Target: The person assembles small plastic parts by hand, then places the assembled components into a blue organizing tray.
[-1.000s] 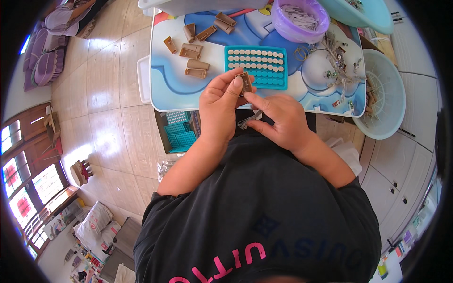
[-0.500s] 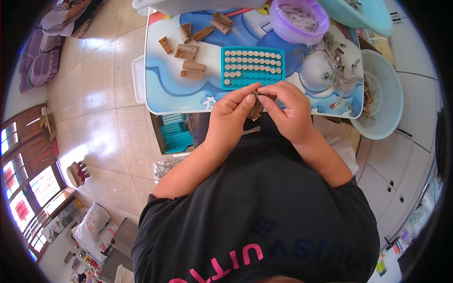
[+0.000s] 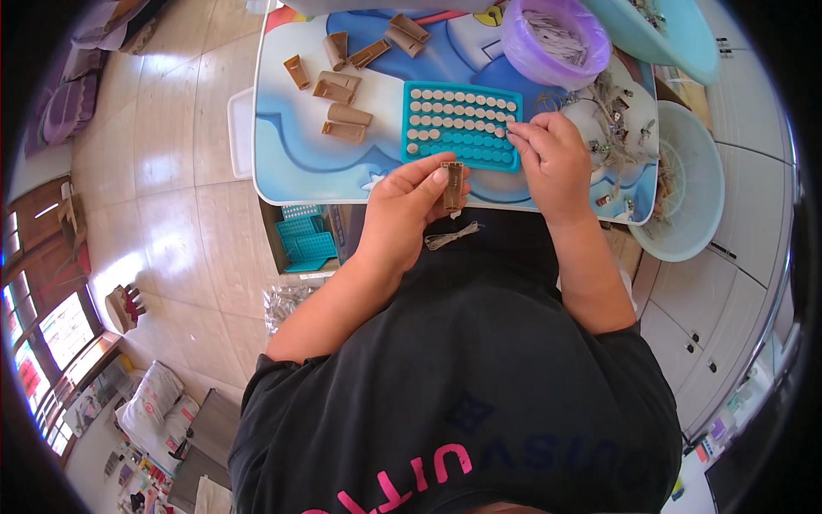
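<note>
Between the thumb and fingers of my left hand point(image 3: 396, 206) is a narrow brown plastic casing point(image 3: 454, 187), held upright in front of the table edge. A thin, pale coiled cord point(image 3: 452, 236) hangs just below it, over my lap. My right hand point(image 3: 558, 163) reaches to the right side of a teal tray point(image 3: 461, 156), its thumb and forefinger pinched together by the end of a row. Whatever lies between those fingertips is too small to make out. Rows of cream round discs point(image 3: 454, 96) fill the tray's far part; several near slots are bare teal.
Several brown plastic shells point(image 3: 349, 116) lie at the table's left. A purple-lined tub point(image 3: 556, 43) of pale strips stands at the back right. Tangled wired parts point(image 3: 612, 111) lie at right, beside a pale round basin point(image 3: 698, 188). More teal trays point(image 3: 304, 240) sit in a box below left.
My right hand has left the brown casing and moved right and away to the tray's right edge. My left hand keeps the casing, slightly lower and to the left.
</note>
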Available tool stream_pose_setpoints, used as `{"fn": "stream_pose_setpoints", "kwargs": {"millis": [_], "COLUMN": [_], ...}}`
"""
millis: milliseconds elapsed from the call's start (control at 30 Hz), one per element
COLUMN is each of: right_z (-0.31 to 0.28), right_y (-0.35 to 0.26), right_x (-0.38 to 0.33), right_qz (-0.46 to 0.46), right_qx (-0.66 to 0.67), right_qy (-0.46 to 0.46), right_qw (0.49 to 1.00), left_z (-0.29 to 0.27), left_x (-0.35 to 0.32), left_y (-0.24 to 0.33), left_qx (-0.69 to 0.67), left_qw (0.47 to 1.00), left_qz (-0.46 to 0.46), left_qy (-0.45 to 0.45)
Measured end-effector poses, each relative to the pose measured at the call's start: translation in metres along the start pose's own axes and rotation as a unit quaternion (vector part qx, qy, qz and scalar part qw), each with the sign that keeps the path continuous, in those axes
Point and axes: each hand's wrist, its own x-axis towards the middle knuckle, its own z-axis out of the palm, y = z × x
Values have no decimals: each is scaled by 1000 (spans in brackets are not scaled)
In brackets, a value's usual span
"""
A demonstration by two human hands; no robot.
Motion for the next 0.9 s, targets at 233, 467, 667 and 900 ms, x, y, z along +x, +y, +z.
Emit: {"fn": "stream_pose_setpoints", "kwargs": {"millis": [233,467,667,900], "right_z": [-3,8,8,7], "right_y": [-24,-44,-42,-13], "right_x": [0,-4,-7,4], "right_qz": [17,-66,-92,-43], "right_qx": [85,132,128,54], "right_qy": [-11,-34,-47,33], "right_qw": [996,988,986,997], "left_z": [-3,-3,-3,-2], "left_x": [4,4,3,4], "left_y": [-2,-2,-2,-1], "left_qx": [-25,-49,-22,-23], "left_qw": [1000,999,1000,1000], "left_qz": [6,2,11,10], "left_qy": [-9,-11,-5,-13]}}
